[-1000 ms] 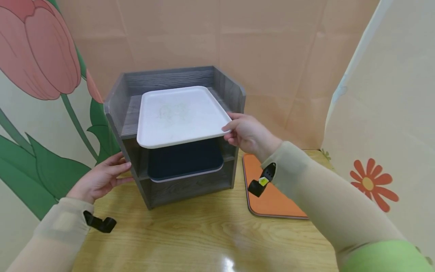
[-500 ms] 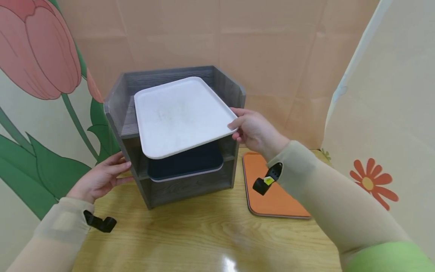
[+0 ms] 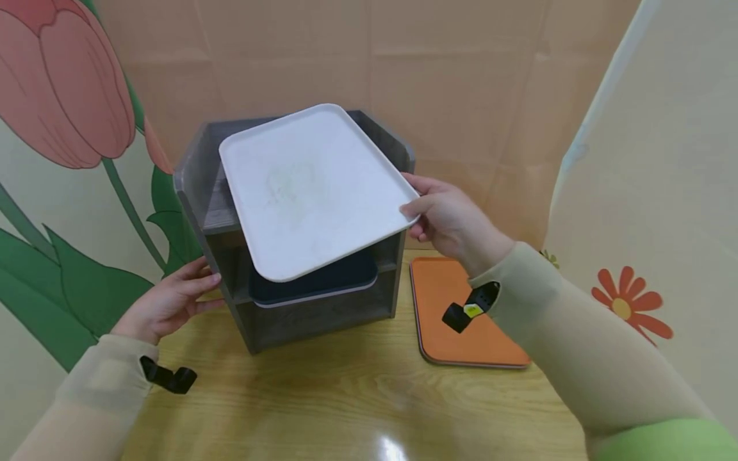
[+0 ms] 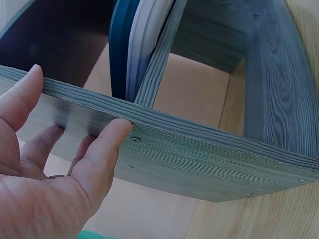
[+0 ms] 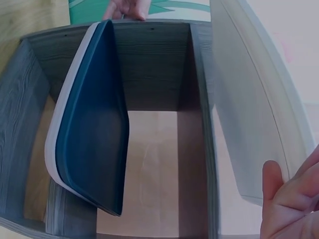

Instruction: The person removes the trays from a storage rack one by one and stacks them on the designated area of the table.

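A white rectangular tray (image 3: 334, 198) is tilted above the grey wooden shelf unit (image 3: 323, 326), its near left corner lowest. My right hand (image 3: 455, 214) pinches the tray's right corner, with the thumb on top and fingers beneath. Its underside shows in the right wrist view, over the top board. My left hand (image 3: 170, 304) rests against the unit's left side panel, fingers spread and touching the wood (image 4: 199, 159). On the middle shelf lies a dark blue tray (image 5: 94, 124), stacked on a pale tray (image 5: 56, 119); both stick out a little at the front.
An orange tray (image 3: 455, 339) lies on the wooden table (image 3: 346, 410) right of the unit, with another tray edge showing beneath it. A peach-coloured backdrop (image 3: 461, 83) stands behind. Flower-printed panels (image 3: 651, 192) flank both sides.
My right hand has raised the white tray off the unit's top and moved it slightly right, tipping its near left corner down. The left hand stays at the side panel.
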A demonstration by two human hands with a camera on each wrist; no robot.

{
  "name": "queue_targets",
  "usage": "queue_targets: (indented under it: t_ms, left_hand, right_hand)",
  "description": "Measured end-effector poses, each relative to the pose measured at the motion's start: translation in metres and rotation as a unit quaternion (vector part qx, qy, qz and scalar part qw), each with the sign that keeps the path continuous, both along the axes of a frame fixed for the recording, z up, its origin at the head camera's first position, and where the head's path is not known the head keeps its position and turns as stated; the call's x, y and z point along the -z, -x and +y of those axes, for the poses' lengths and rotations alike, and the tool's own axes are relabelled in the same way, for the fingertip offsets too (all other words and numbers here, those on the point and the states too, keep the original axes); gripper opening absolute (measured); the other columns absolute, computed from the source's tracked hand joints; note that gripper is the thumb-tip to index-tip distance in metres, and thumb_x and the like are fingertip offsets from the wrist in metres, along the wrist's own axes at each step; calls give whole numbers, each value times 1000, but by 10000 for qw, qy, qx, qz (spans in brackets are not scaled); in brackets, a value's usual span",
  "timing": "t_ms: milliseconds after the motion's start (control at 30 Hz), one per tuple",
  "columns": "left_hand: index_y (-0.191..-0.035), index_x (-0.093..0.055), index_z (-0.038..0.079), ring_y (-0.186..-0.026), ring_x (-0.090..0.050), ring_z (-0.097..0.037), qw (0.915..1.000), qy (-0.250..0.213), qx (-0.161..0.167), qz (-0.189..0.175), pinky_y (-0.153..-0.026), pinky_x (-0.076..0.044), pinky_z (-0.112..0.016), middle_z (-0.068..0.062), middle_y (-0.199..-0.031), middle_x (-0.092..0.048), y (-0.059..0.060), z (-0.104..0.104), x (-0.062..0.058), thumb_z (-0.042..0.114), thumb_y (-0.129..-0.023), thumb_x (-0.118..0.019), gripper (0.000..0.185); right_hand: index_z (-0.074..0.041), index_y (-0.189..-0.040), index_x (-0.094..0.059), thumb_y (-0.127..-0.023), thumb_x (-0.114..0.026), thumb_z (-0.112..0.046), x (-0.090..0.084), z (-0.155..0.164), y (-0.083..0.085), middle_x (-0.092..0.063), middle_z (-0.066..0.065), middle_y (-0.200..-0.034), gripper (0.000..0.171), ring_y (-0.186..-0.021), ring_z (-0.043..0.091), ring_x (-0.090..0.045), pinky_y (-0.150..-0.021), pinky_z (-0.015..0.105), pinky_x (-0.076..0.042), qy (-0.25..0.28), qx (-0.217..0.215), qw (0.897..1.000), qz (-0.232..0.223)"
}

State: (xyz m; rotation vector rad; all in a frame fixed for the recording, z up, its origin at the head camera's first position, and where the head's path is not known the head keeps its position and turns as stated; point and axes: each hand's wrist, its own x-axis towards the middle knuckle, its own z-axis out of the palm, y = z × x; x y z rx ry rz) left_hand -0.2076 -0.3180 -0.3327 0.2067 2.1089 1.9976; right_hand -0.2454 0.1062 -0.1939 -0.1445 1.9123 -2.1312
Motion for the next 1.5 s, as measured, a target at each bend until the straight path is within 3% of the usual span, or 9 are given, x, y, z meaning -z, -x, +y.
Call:
queue_targets:
  t_ms: [133, 267, 367, 600, 900, 1167, 1500]
  left_hand:
    - [-154, 8, 8, -138, -24, -28, 10000, -6, 13, 29, -96, -48, -35, -24, -156, 9, -1, 0, -1, 20, -102, -50, 79]
    - [-155, 3, 8, -118, -45, -5, 10000, -24, -21, 40, -95, -49, -34, -22, -155, 1, -1, 0, -1, 20, -102, -51, 76]
    - [-155, -1, 8, -112, -50, -4, 9999, -106, -6, 65, -95, -50, -34, -20, -152, -9, -1, 1, -1, 19, -102, -51, 74]
    - [-155, -5, 10, -115, -51, -9, 9997, -218, 42, 93, -91, -52, -31, -11, -144, -22, -2, 3, 0, 18, -102, -50, 71]
    - [-155, -4, 10, -117, -50, -10, 9996, -258, 60, 94, -93, -51, -33, -15, -148, -16, -2, 4, 0, 17, -102, -50, 71]
    - [-155, -5, 10, -114, -53, -10, 9996, -291, 9, 70, -90, -52, -31, -11, -143, -24, -1, 4, 1, 17, -101, -51, 71]
    - [-155, -4, 10, -114, -52, -9, 9999, -136, -40, 61, -95, -49, -37, -16, -148, -16, 0, 3, 2, 19, -101, -51, 72]
  right_hand:
    - [-21, -149, -38, -93, -50, 8, -4, 6, -5, -43, 11, -140, 64, -49, 13, -45, -43, 18, -38, 52, 28, 9998, 166]
    - [-21, -148, -40, -93, -50, 10, -7, 13, -10, -42, 11, -141, 65, -48, 12, -44, -43, 17, -40, 228, 51, 9994, 260]
    - [-21, -147, -43, -92, -50, 10, -11, 20, -12, -44, 12, -138, 64, -46, 11, -43, -42, 17, -40, 361, 57, 9988, 336]
    - [-23, -144, -48, -92, -55, 7, -18, 40, -18, -52, 9, -128, 60, -45, 12, -43, -42, 18, -38, 556, 150, 9972, 484]
    - [-20, -140, -53, -89, -59, 8, -24, 68, -18, -67, 5, -101, 58, -45, 14, -45, -40, 19, -38, 1102, 275, 9927, 399]
    - [-21, -128, -63, -90, -56, 10, -20, 98, -13, -68, 7, -93, 50, -43, 15, -46, -38, 20, -37, 1501, 203, 9875, 425]
    - [-19, -124, -66, -91, -53, 11, -15, 132, -11, -69, 8, -97, 47, -48, 17, -48, -39, 21, -36, 1831, 354, 9817, 375]
